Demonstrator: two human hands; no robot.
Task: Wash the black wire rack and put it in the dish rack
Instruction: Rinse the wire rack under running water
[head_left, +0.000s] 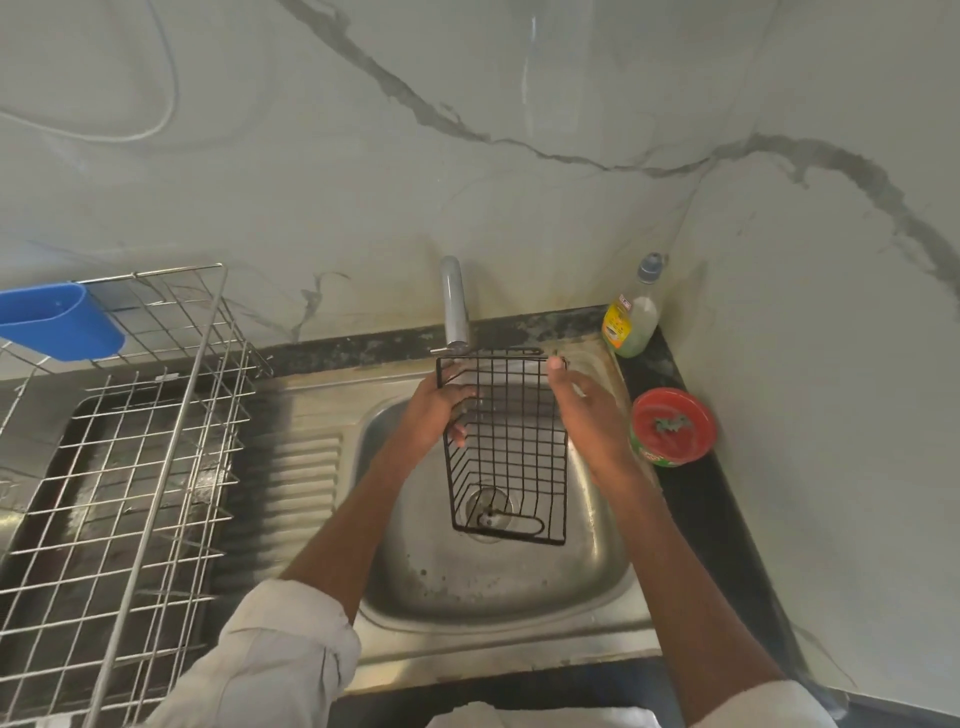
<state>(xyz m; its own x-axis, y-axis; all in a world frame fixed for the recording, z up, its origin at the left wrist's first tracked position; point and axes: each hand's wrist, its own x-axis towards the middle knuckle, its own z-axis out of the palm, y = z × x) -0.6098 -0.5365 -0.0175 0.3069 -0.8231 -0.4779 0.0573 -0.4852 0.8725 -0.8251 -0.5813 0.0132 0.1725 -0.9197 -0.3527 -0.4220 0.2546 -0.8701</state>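
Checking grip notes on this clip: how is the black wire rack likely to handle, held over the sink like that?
The black wire rack is open wire grid, so probably light for its size and fairly stiff. The left hand alone curls round its side edge while the right hand lies flat against it, which suggests little weight. The coated wires may be slippery if wet, and open ends could snag on the dish rack.

Wire rack (506, 447) over the sink (467, 582) (under the tap (454, 306)), dish rack (130, 457) left, tub (672, 426) right.
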